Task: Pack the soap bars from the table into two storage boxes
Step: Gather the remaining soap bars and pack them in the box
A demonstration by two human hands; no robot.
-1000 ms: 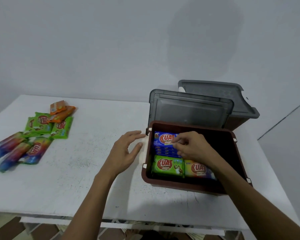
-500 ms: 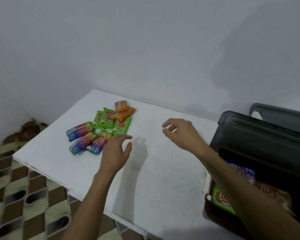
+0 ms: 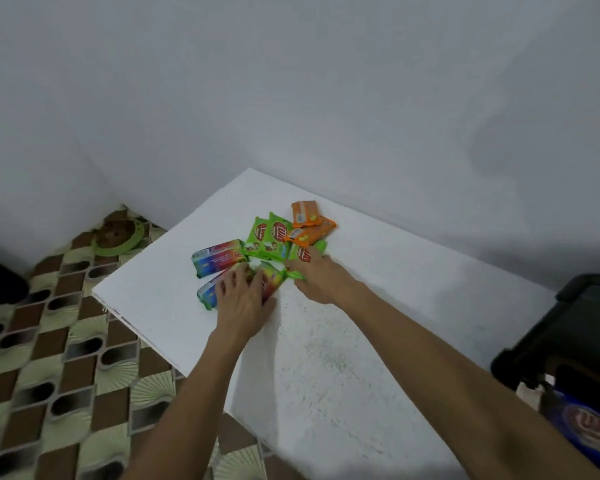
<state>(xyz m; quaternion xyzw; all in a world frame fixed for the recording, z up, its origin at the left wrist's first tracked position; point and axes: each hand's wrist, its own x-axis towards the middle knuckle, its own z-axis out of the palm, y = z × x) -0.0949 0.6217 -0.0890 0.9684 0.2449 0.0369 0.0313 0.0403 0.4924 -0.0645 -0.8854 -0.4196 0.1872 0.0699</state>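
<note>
A pile of wrapped soap bars lies at the far left end of the white table (image 3: 343, 358): orange bars (image 3: 305, 216), green bars (image 3: 269, 235) and rainbow-coloured bars (image 3: 217, 259). My left hand (image 3: 243, 303) lies over the nearest rainbow bar (image 3: 269, 284), fingers curled across it and thumb at its right edge. My right hand (image 3: 321, 278) pinches a green bar (image 3: 303, 254) at its near end. At the right edge, the brown storage box (image 3: 548, 382) holds a blue bar (image 3: 596, 427). The second box is out of view.
The box's dark grey lid (image 3: 589, 306) stands up behind the box at the right edge. The table's left edge (image 3: 136, 323) drops to a patterned tiled floor. A green ring-shaped object (image 3: 118, 237) lies on the floor by the wall.
My view swung left from the box to the pile. Both hands moved from above the bare table onto the bars; the left now covers a rainbow bar, the right a green one.
</note>
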